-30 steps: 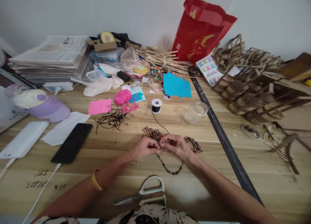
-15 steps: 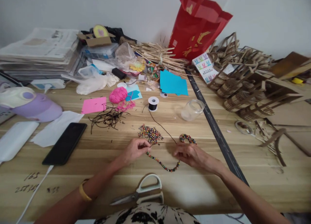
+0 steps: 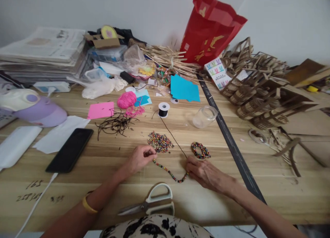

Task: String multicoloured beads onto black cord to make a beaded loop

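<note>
Pinching a beaded strand [image 3: 167, 171] near its two ends, the left hand [image 3: 140, 159] and right hand [image 3: 207, 173] flank it, loose beads [image 3: 160, 142] toward eleven o'clock, scissors [image 3: 145, 206] toward seven.

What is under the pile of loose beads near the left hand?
Around the loose beads, near the left hand, the wooden table shows. Directly beneath them the view is covered, so I cannot tell what lies there.

Worktop [image 3: 221, 210]: wood, pale-grained, smooth, soft sheen. Jar [image 3: 205, 117]: clear, glossy. Phone [image 3: 69, 150]: black, smooth, glossy face. Newspapers [image 3: 46, 47]: paper, matt. Scissors [image 3: 148, 205]: metal blades, pale handles, smooth.
</note>
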`<state>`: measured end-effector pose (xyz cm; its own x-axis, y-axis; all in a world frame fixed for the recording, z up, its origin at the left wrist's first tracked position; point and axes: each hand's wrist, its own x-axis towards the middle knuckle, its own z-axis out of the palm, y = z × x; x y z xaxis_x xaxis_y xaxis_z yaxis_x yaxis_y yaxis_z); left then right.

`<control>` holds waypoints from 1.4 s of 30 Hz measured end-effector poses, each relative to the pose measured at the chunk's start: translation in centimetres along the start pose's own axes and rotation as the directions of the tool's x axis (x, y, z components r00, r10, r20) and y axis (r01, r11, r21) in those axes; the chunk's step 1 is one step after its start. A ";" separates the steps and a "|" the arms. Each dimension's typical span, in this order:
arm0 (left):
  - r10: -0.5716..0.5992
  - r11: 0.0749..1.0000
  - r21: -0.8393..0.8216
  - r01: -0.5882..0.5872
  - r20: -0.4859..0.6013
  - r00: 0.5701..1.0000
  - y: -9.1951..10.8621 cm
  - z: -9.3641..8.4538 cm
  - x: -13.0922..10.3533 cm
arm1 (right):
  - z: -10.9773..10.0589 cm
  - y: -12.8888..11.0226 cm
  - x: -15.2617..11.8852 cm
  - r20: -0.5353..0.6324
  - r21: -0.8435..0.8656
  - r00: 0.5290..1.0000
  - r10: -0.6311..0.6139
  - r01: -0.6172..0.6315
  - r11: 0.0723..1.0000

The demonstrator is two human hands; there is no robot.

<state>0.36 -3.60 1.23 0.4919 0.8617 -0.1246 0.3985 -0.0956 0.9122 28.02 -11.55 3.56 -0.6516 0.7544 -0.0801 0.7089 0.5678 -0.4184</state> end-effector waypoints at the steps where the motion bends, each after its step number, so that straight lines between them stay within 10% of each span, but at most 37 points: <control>1: 0.005 1.000 0.005 -0.005 -0.004 1.000 0.0 -0.1 0.0 | 0.0 -0.2 0.2 -0.008 0.027 1.000 -0.001 0.001 1.000; 30: -0.005 0.997 0.073 -0.009 0.185 0.983 -1.1 0.4 0.5 | 0.3 -2.5 7.5 -0.144 0.095 0.961 -0.236 0.250 0.963; 42: 0.037 0.993 0.104 -0.057 0.178 0.983 -0.6 1.3 0.8 | 2.4 -1.9 7.9 -0.243 0.142 0.963 -0.119 0.157 0.977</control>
<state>1.54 -3.53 0.11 0.6362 0.7552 -0.1578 0.4484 -0.1956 0.8722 20.89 -7.40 1.58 -0.6460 0.7387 0.1924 0.5526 0.6264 -0.5497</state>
